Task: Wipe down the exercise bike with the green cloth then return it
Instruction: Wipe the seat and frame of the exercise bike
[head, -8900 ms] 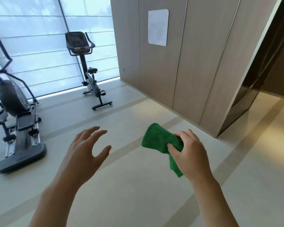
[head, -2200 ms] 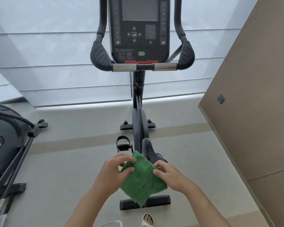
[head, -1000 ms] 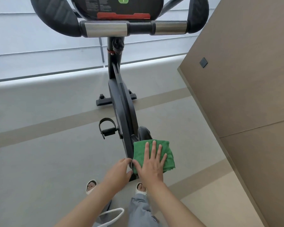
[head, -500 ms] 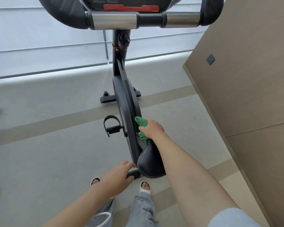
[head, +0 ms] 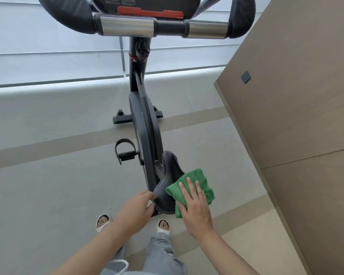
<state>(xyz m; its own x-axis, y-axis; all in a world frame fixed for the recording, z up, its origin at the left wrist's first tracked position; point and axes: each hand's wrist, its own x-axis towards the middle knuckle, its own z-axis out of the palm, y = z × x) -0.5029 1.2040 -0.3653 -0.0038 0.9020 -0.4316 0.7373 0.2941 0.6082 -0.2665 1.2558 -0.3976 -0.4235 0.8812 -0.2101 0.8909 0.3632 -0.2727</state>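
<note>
The black exercise bike [head: 145,124] stands in front of me, its handlebar [head: 127,26] across the top of the view. Its black saddle [head: 167,187] is just below the middle. The green cloth [head: 199,181] lies over the saddle's right side. My right hand [head: 195,207] presses flat on the cloth with straight fingers. My left hand [head: 136,209] grips the saddle's left rear edge, fingers curled round it.
A tan wood-panel wall [head: 296,116] runs close along the right of the bike. A bright window with blinds [head: 48,56] lies behind the handlebar. A pedal with a strap [head: 125,149] sticks out left. My feet in white sandals [head: 102,222] stand behind the saddle.
My right hand drew the cloth back from the saddle's nose to its rear right side and now lies flat on it. My left hand stayed at the saddle's rear.
</note>
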